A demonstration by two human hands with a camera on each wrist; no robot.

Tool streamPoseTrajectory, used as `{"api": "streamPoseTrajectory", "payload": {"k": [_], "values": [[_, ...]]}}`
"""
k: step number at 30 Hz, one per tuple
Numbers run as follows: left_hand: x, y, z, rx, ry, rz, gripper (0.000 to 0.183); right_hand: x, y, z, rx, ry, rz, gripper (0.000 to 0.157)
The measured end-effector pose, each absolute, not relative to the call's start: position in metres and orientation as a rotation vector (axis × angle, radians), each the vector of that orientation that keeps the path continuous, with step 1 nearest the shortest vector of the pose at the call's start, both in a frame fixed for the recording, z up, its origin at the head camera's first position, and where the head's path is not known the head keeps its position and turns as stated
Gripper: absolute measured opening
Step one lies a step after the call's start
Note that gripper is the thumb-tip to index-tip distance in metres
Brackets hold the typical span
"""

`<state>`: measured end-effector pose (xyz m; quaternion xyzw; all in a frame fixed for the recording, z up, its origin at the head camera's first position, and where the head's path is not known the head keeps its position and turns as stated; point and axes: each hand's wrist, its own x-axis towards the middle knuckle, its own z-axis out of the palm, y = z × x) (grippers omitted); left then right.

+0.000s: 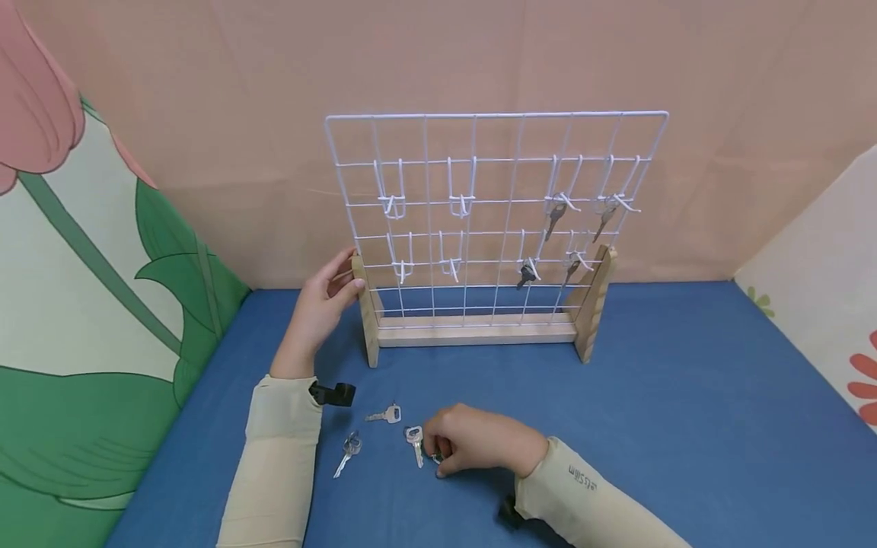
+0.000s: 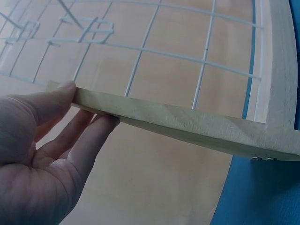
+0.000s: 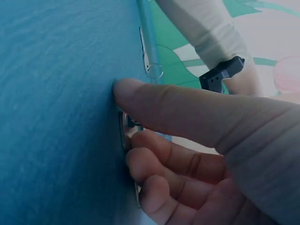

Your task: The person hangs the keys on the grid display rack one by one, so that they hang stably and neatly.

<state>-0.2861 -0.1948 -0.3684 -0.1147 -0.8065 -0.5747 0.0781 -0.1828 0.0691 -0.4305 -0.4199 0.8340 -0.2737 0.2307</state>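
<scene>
My left hand (image 1: pixel 320 316) grips the left wooden upright (image 1: pixel 368 320) of a white wire rack (image 1: pixel 496 116). In the left wrist view its thumb lies on one side of the wood and its fingertips on the other. Low over the blue cloth, my right hand (image 1: pixel 483 440) has its thumb and curled fingers around a small key (image 3: pixel 124 133), mostly hidden by them. Just left of that hand lies a silver key (image 1: pixel 415 445). Farther left are another key (image 1: pixel 392 414) and a key with a ring (image 1: pixel 351 449).
Double-pronged hooks (image 1: pixel 462 204) hang on the rack in two rows. On the right-hand hooks hang a key (image 1: pixel 556 217) and several others; the left-hand hooks bear none. A wooden crossbar (image 1: pixel 476 333) joins the uprights. A printed panel (image 1: pixel 89 304) stands at left.
</scene>
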Motion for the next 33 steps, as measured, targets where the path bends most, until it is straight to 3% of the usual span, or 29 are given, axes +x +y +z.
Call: {"api": "streamPoseTrajectory", "payload": {"k": [19, 26, 33], "values": [[-0.276, -0.205, -0.368, -0.401, -2.415, -1.726, 0.060, -0.179, 0.074, -0.421, -1.309, 2.394, -0.777, 0.014], [-0.285, -0.204, -0.366, -0.419, -2.417, -1.801, 0.061, -0.187, 0.091, -0.402, -1.336, 2.549, -1.008, 0.012], [-0.289, -0.205, -0.365, -0.410, -2.430, -1.868, 0.063, -0.188, 0.110, -0.381, -1.166, 2.566, -1.423, 0.012]]}}
